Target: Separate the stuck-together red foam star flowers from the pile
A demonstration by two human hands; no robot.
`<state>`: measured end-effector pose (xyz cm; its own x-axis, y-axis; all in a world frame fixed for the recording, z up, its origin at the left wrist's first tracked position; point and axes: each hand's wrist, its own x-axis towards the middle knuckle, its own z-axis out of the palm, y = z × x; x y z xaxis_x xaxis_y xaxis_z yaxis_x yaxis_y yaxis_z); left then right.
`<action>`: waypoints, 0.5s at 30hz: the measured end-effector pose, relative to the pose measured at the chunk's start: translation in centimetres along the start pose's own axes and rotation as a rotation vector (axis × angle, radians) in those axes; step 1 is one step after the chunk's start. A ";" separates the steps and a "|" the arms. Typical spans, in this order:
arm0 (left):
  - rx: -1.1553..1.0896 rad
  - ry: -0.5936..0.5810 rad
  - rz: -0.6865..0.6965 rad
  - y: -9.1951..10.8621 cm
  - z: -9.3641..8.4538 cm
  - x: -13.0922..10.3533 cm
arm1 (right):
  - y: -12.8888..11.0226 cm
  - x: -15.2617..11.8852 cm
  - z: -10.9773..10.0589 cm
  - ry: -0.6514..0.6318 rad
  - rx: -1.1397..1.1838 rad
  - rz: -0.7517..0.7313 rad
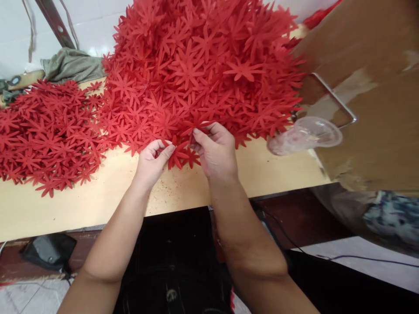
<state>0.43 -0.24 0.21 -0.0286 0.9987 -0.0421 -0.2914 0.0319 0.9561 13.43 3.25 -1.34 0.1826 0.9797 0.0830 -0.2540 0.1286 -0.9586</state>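
My left hand (155, 159) pinches a petal of a red flower-shaped piece (177, 155) between thumb and fingers. Just to its right, my right hand (216, 148) is closed with thumb and fingertips on another red flower piece (199, 125). Both hands are close together, over the front edge of a large heap of red flower pieces (196, 65). A lower heap of darker red flower pieces (49, 131) lies on the left of the pale table (183, 192).
A clear plastic cup (307, 133) lies on its side at the right, against a large cardboard box (376, 100) with a metal handle (337, 102). Grey-green cloth (72, 65) is at the back left. A dark bag-like object (49, 252) sits below the table.
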 end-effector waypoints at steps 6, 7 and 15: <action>-0.011 0.084 0.044 -0.4 -0.1 0.2 | -0.1 -0.4 0.7 -0.029 -0.051 -0.023; -0.015 0.089 0.045 -0.4 -0.1 0.2 | -0.2 -0.4 0.7 -0.036 -0.064 -0.023; -0.146 -0.014 -0.030 0.1 0.2 0.1 | -1.3 -1.3 1.1 -0.144 -0.176 -0.045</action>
<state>0.55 -0.11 0.34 -0.0045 0.9979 -0.0650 -0.4278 0.0568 0.9021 12.49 1.95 0.09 0.0496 0.9871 0.1523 -0.0764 0.1558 -0.9848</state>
